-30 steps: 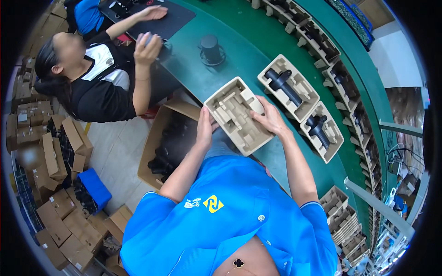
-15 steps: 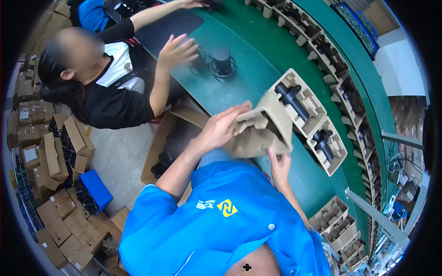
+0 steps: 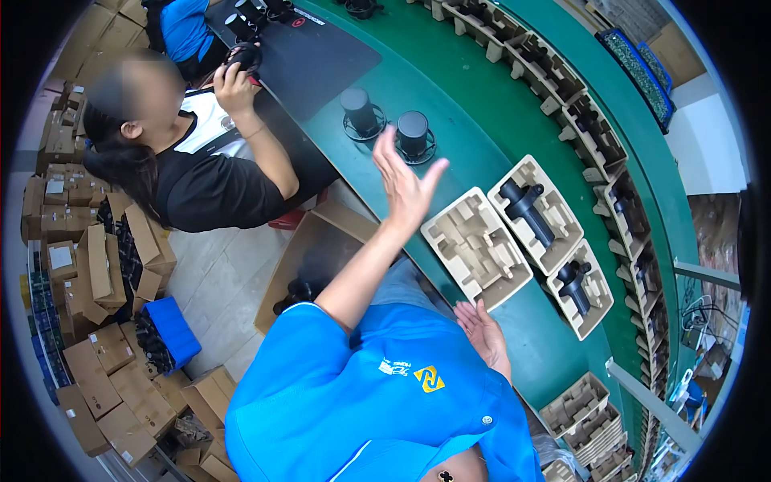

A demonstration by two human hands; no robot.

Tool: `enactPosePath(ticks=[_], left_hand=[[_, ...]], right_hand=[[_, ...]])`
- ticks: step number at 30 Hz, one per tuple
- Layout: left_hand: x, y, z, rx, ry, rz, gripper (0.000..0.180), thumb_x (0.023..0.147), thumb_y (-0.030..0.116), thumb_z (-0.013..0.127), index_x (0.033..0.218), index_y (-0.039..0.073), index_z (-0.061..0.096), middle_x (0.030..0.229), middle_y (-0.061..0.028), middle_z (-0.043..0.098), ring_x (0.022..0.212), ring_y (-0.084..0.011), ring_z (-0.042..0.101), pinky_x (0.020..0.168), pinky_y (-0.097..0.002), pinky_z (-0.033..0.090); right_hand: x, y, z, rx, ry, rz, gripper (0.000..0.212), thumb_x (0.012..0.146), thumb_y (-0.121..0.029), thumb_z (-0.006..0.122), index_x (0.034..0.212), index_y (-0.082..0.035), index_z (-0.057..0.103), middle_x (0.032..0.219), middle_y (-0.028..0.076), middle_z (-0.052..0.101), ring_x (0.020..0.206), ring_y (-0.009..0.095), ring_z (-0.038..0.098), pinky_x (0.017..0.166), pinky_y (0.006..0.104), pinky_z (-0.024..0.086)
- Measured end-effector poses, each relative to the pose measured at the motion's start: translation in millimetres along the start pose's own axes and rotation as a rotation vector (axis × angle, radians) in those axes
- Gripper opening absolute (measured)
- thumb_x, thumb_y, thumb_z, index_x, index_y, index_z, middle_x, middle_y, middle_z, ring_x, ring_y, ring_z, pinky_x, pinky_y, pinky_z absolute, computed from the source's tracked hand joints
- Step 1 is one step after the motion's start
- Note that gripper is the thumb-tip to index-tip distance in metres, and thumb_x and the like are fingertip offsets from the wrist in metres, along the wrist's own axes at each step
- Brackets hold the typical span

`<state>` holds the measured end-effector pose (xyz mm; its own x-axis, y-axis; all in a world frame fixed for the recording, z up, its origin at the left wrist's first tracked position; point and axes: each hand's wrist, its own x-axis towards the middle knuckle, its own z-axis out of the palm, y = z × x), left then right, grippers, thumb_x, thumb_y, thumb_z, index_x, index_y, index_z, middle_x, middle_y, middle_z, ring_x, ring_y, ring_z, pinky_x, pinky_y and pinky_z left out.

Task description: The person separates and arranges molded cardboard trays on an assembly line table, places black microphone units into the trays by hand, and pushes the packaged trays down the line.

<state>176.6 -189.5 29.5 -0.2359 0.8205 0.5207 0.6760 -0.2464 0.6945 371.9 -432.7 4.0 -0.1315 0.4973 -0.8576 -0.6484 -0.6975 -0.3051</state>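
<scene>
My left hand (image 3: 408,193) is open, its fingers stretched toward a black cylinder in a round ring frame (image 3: 413,135) that looks like a microphone in a shock mount. The fingertips overlap its edge in view; contact is unclear. A similar black cylinder (image 3: 360,112) stands just left of it. Below my left hand, a beige moulded-pulp tray (image 3: 477,249) lies hollow side up with nothing in its recesses. My right hand (image 3: 483,333) is open beside that tray's near edge, holding nothing. Two more pulp trays to the right hold black tubular parts (image 3: 527,213) (image 3: 573,287).
A green conveyor (image 3: 554,161) curves along the far side, carrying a row of filled trays (image 3: 594,132). Stacked pulp trays (image 3: 578,406) stand at lower right. An open carton (image 3: 281,265) is left of my lap. A co-worker (image 3: 217,169) sits at left, holding a black ring part.
The pulp tray I held in both hands now lies on the table. My left hand has let go and moved up toward the black cylinders; my right hand has drawn back, open.
</scene>
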Motion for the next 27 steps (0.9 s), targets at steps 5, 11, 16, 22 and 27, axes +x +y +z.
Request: enactPosePath(ticks=[5,11,16,22,27], left_hand=[[17,-64,46,-0.119,-0.031,-0.168,0.084,0.073,0.016,0.078,0.138,0.001,0.028,0.121,-0.0257,0.047,0.114,-0.0406,0.047,0.1,-0.0465,0.036],[23,56,-3,-0.27,-0.254,0.339,0.062,0.063,-0.005,0.064,0.123,0.004,0.05,0.116,-0.0175,0.054,0.108,-0.0366,0.051,0.094,-0.0447,0.038],[-21,165,-48,-0.458,-0.565,0.66,0.062,0.07,0.005,0.061,0.131,0.012,0.054,0.116,-0.0133,0.052,0.112,-0.0294,0.051,0.105,-0.0491,0.034],[-27,175,-78,-1.026,-0.467,0.789,0.045,0.079,0.008,0.066,0.122,0.0,0.055,0.129,-0.0215,0.047,0.118,-0.0366,0.048,0.097,-0.0473,0.042],[-20,153,-60,-0.848,-0.657,-0.024,0.047,0.096,0.018,0.049,0.136,-0.002,0.036,0.112,-0.0161,0.055,0.098,-0.0251,0.057,0.09,-0.0374,0.044]], right_hand=[[-51,-16,12,-0.43,0.323,-0.08,0.054,0.095,-0.032,0.057,0.131,0.006,0.045,0.133,0.019,0.05,0.125,0.026,0.046,0.104,0.0373,0.036],[-71,-50,31,-0.965,0.581,-1.096,0.054,0.091,-0.016,0.062,0.138,0.0,0.039,0.136,0.017,0.045,0.124,0.026,0.046,0.101,0.0396,0.039],[-32,-94,104,-0.787,0.173,-1.464,0.071,0.086,-0.026,0.069,0.142,-0.004,0.032,0.141,0.015,0.041,0.131,0.027,0.04,0.108,0.0407,0.033],[-73,-114,82,0.104,-0.207,-1.258,0.078,0.083,-0.036,0.072,0.143,-0.006,0.031,0.142,0.013,0.04,0.132,0.027,0.039,0.111,0.0425,0.031],[-93,-118,73,0.737,-0.368,-0.912,0.069,0.076,-0.042,0.076,0.132,-0.013,0.048,0.135,0.01,0.05,0.128,0.028,0.045,0.112,0.0505,0.031]])
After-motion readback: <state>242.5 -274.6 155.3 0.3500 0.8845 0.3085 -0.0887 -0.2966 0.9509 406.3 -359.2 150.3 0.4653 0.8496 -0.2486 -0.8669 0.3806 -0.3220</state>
